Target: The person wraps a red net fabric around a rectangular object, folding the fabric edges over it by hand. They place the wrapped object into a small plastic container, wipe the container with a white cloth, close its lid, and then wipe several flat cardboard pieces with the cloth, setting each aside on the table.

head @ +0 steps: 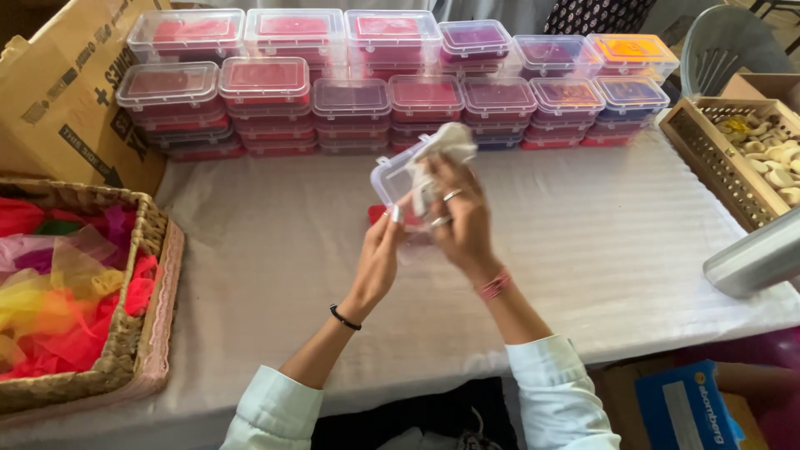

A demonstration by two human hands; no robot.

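Observation:
My left hand [377,258] holds a small clear plastic box [392,182] from below, tilted up over the middle of the table. My right hand [460,218], with rings on its fingers, presses a white cloth [443,150] into and over the box. A bit of red shows under the box, by my left fingers. Both hands are raised above the white tablecloth [600,250].
Stacks of lidded clear boxes [350,100] with red, purple and orange contents line the back of the table. A wicker basket [137,333] of coloured netting stands at left beside a cardboard box [58,92]. At right are a wooden tray [717,158] of pale pieces and a metal cylinder [754,258].

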